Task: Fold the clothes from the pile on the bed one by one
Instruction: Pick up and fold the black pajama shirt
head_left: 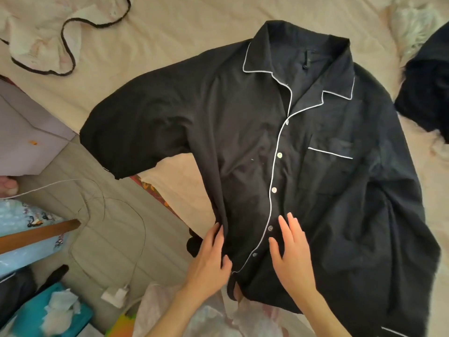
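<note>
Hands first: our left hand [211, 259] pinches the side edge of the black pajama shirt [279, 152] near its hem, our right hand [292, 251] lies flat with straight fingers beside the white-piped button placket, and the shirt spreads face up across the bed [194, 25] toward a dark garment [427, 88].

A black pajama shirt [279, 154] with white piping lies spread face up on the bed [170, 32], buttoned, collar far, its left sleeve stretched out over the bed's left edge.
</note>
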Tool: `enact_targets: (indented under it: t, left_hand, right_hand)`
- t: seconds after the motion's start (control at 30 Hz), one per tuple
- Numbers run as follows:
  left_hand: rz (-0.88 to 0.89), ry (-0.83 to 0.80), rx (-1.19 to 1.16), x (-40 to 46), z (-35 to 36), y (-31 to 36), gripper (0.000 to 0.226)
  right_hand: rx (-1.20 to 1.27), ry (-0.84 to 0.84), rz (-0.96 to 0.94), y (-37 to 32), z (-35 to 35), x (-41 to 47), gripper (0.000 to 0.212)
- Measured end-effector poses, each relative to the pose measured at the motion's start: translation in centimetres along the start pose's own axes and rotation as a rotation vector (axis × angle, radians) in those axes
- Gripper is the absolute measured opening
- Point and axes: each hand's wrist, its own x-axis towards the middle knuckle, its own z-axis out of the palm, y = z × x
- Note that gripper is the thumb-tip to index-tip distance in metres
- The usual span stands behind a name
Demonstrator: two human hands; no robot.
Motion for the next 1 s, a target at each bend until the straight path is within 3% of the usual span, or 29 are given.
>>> enact_targets:
  t: [0.3, 0.43, 0.53, 0.67, 0.8, 0.9, 1.0]
  left_hand:
    - [-0.077, 0.019, -0.073, -1.5, 5.2, -0.6, 0.042]
    - [-0.237, 0.168, -0.226, -2.1, 5.0, -1.7, 0.028]
    - [-0.315, 0.337, -0.398, -1.6, 3.6, -2.5, 0.032]
    - [-0.286, 0.272, -0.449, 0.8, 2.3, -2.1, 0.040]
    - [-0.284, 0.317, -0.413, 2.3, 2.7, -0.9, 0.025]
    - [-0.361, 0.389, -0.431, 2.4, 2.5, -0.8, 0.013]
    - [-0.365, 0.426, -0.523, 0.9, 1.4, -2.0, 0.013]
  right_hand:
    - [-0.075, 0.031, -0.245, 3.3, 0.4, 0.5, 0.051]
    - [-0.062, 0.050, -0.263, 3.6, 1.2, -1.0, 0.051]
    - [-0.075, 0.057, -0.280, 3.8, 1.9, -3.1, 0.049]
    - [-0.046, 0.115, -0.257, 4.9, 2.8, -6.1, 0.041]
    - [0.061, 0.321, -0.109, 7.2, 2.2, -8.3, 0.035]
    - [0.097, 0.469, 0.116, 9.8, 0.6, -8.3, 0.035]
    - [0.090, 0.512, 0.374, 12.6, -1.2, -6.8, 0.042]
